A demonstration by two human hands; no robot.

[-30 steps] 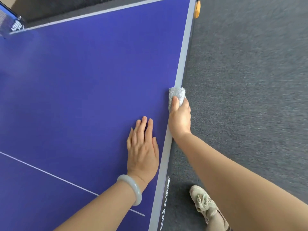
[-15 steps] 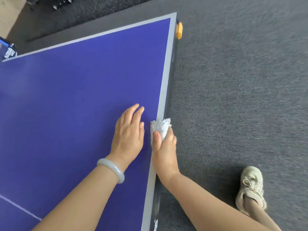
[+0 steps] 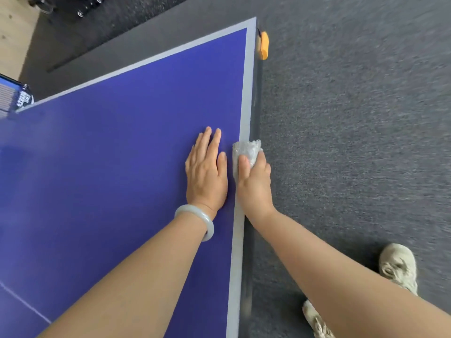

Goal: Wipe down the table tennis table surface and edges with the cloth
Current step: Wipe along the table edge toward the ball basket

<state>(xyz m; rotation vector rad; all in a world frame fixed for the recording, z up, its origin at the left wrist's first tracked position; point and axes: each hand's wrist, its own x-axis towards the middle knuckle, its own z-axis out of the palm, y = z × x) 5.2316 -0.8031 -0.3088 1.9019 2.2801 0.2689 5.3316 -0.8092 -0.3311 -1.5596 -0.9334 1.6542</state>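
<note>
The blue table tennis table (image 3: 117,152) fills the left of the view, with a pale grey border line along its right edge (image 3: 245,98). My right hand (image 3: 253,184) grips a small grey-white cloth (image 3: 245,150) folded over that right edge, thumb on top and fingers down the outer side. My left hand (image 3: 206,174) lies flat on the blue surface just left of the cloth, fingers straight, a pale bangle on the wrist.
An orange corner guard (image 3: 264,45) sits at the table's far right corner. Grey carpet (image 3: 353,142) lies to the right, with my two light shoes (image 3: 399,267) on it. A blue net post (image 3: 14,98) shows at the far left; wheeled equipment (image 3: 83,6) stands beyond.
Both hands and the cloth have travelled along the right edge toward the far corner, which now looks closer. My feet have stepped forward on the carpet.
</note>
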